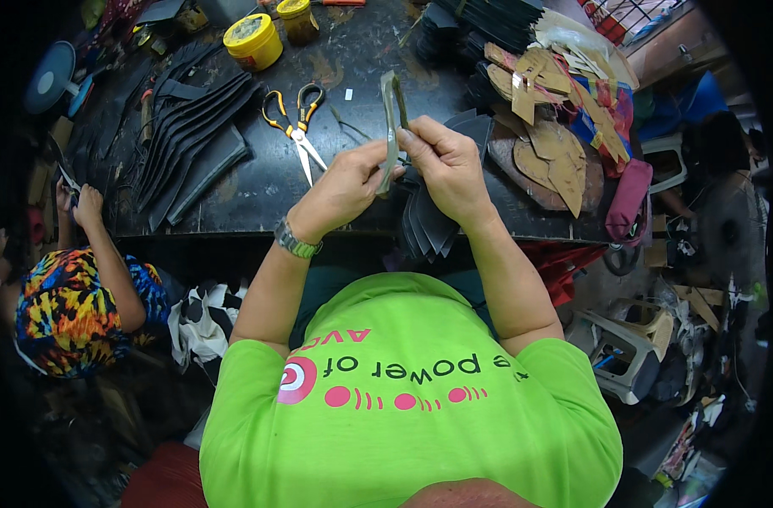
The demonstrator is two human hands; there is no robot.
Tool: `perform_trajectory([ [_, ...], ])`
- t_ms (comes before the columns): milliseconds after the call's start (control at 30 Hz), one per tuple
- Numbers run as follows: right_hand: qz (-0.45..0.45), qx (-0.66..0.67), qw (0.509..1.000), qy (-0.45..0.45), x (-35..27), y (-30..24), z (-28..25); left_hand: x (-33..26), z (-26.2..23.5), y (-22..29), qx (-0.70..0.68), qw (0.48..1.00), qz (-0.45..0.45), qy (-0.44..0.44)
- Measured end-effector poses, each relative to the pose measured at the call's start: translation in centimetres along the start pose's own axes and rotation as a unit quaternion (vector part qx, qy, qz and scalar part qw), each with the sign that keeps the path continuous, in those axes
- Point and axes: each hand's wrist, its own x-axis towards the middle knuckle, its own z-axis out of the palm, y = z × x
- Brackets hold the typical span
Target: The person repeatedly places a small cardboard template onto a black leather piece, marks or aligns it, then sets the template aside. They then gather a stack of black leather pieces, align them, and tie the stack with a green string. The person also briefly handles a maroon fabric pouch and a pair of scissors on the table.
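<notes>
1. While both hands worked above its near edge, the dark, stained workbench (352,51) filled the upper middle of the view; nothing on it looked like a finished article, so the work seemed to be at an early, piece-by-piece stage.
2. On the bench's left lay a fanned stack of black cut panels (196,135), apparently untouched and waiting.
3. On its right sat a heap of brown cardboard patterns (556,144), with more dark cut pieces (488,21) stacked behind it.
4. Another small pile of dark panels (429,224) hung at the bench edge, just under the hands.
5. At the lower left a second person in a multicoloured shirt (73,309) reached a hand to the bench's left end, well apart from the wearer's hands.
6. Orange-handled scissors (297,123) lay open-bladed on the bench, just beyond the left hand and not in its way.
7. A yellow-lidded tin (252,40) stood near the far edge.
8. The left hand (344,190), a watch on its wrist, had fingers pressed together on the lower end of a narrow grey-green strip (392,127).
9. The right hand (446,165) pinched the same strip just beside it; the strip stood upright between them, held above the bench, its top end free.
</notes>
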Motion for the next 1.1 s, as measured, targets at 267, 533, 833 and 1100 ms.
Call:
perform_trajectory([
  [267,0.021,0.005,1.000,-0.010,-0.1,0.1,-0.3,1.3,-1.1,-2.9,-0.010,0.997,-0.041,-0.062],
  [533,0.031,0.068,0.997,0.000,0.1,-0.1,-0.3,0.0,0.7,-3.6,-0.639,0.757,-0.130,-0.039],
  [833,0.033,0.099,0.994,-0.016,0.0,-0.5,0.5,2.3,2.5,-1.8,-0.558,0.821,-0.098,0.063],
  [1100,0.000,0.003,0.999,-0.034,-1.0,-0.5,-0.1,4.5,2.6,-4.3,-0.537,0.827,-0.163,0.038],
])
